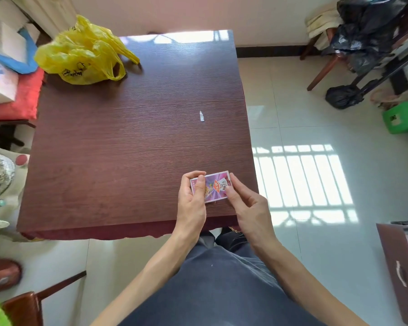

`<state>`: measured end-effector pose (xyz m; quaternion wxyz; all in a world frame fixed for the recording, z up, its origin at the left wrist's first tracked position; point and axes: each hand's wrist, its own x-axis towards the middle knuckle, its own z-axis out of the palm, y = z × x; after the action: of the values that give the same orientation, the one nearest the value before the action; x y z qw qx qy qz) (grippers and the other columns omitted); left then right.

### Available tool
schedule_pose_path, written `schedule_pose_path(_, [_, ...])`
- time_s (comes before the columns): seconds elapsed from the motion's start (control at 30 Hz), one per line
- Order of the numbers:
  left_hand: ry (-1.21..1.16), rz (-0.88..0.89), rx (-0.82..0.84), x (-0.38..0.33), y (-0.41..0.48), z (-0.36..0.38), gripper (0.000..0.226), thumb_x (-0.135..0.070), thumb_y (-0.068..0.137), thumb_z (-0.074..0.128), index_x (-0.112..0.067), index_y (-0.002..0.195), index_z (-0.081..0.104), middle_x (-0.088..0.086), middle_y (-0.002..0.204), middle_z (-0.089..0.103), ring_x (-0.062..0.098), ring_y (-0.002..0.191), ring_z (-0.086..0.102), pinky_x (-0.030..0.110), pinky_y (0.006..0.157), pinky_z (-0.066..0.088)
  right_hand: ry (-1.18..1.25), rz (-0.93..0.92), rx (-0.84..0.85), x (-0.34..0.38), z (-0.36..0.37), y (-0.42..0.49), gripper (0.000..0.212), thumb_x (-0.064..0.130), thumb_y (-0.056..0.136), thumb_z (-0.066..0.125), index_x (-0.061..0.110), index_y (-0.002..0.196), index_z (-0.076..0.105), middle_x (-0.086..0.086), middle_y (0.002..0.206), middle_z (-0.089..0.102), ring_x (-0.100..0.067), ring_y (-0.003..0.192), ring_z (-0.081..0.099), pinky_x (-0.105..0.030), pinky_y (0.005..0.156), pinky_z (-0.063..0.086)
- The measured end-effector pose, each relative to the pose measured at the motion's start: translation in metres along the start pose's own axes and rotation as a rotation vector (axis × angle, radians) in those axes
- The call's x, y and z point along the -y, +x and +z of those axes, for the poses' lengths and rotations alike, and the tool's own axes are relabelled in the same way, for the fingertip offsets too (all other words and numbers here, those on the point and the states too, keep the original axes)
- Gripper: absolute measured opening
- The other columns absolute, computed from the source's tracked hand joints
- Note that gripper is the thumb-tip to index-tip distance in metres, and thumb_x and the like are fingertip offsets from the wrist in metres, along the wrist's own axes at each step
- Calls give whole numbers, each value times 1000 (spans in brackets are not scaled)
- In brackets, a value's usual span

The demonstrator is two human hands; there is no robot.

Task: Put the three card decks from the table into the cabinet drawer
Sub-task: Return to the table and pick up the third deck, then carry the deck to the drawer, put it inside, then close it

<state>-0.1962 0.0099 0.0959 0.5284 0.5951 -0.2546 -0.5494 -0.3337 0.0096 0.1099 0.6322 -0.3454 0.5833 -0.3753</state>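
A purple and pink card deck (214, 184) sits at the near right corner of the dark wooden table (127, 142). My left hand (191, 203) grips its left end, thumb on top and fingers curled over the far edge. My right hand (245, 208) pinches its right end with thumb and fingertips. Whether more decks lie stacked under the top one is hidden. A dark brown cabinet (400, 274) with a white handle (400, 274) shows at the lower right edge; its drawer front looks closed.
A yellow plastic bag (85, 55) lies on the table's far left corner. A small white scrap (201, 116) lies mid-right. Chairs with a red cushion (17, 97) stand left. Black bags (363, 38) and a green stool (403, 116) stand far right on the tiled floor.
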Motion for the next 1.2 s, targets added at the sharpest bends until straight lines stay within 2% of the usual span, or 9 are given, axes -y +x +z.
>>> schedule_pose_path(0.1, [18, 47, -61, 3, -2, 6, 13, -34, 103, 49, -25, 108, 58, 3, 99, 64, 13, 86, 67, 25, 76, 56, -14, -30, 76, -7, 6, -3, 55, 22, 96, 73, 27, 147, 55, 21, 126, 73, 0, 123, 64, -8, 98, 47])
schedule_pose_path(0.27, [29, 7, -95, 13, -7, 5, 13, -41, 101, 50, -33, 107, 58, 10, 110, 67, 17, 94, 68, 29, 81, 56, 164, 105, 158, -6, -4, 6, 57, 18, 94, 74, 21, 148, 56, -1, 135, 71, -19, 131, 62, -41, 115, 42])
schedule_pose_path(0.37, [-87, -114, -118, 16, -5, 4, 14, -33, 99, 58, -25, 110, 61, 17, 112, 69, 23, 96, 68, 40, 90, 55, 276, 199, 68, -10, -1, 7, 50, 15, 96, 71, 20, 144, 58, -1, 120, 78, -19, 119, 71, -35, 98, 52])
schedule_pose_path(0.53, [-111, -142, -113, 26, -17, 0, 28, -20, 90, 74, -16, 114, 62, 13, 105, 77, 20, 91, 75, 27, 77, 57, 366, 347, -34, -29, 16, -3, 42, 23, 96, 71, 24, 136, 60, -12, 120, 77, -19, 104, 75, -34, 85, 55])
schedule_pose_path(0.73, [4, -107, 141, 40, -32, -12, 28, -9, 91, 70, -18, 117, 73, 8, 106, 79, 23, 97, 76, 24, 74, 60, 103, 231, -94, -44, 19, -5, 74, 34, 78, 88, 31, 141, 50, -5, 124, 73, -20, 108, 75, -43, 88, 64])
schedule_pose_path(0.9, [144, -191, 276, 45, -28, -45, 39, -24, 87, 75, -20, 125, 68, 4, 112, 77, 16, 103, 74, 24, 80, 59, -118, 152, -22, -55, 7, 2, 59, 37, 77, 86, 44, 129, 60, 0, 110, 76, -13, 97, 77, -42, 78, 66])
schedule_pose_path(1.0, [350, -314, 167, 68, -24, -84, 37, -39, 87, 71, -24, 120, 67, 2, 98, 79, 8, 84, 73, 22, 73, 56, -112, 254, 2, -70, -11, 5, 52, 34, 83, 80, 47, 129, 59, -5, 112, 73, -15, 93, 77, -33, 75, 65])
schedule_pose_path(1.1, [437, -567, 56, 103, -23, -131, 29, -27, 96, 64, -7, 117, 65, 8, 85, 72, 11, 63, 63, 20, 55, 48, -115, 362, -15, -89, -43, 2, 48, 29, 90, 64, 43, 135, 55, -10, 116, 67, -18, 92, 69, -24, 64, 58])
schedule_pose_path(1.2, [697, -780, 74, 129, -31, -176, 32, -21, 99, 59, 5, 119, 60, 9, 75, 59, 13, 49, 47, 18, 43, 33, -71, 444, -113, -110, -81, -16, 40, 37, 94, 57, 39, 133, 55, -12, 112, 69, -19, 86, 68, -29, 68, 57])
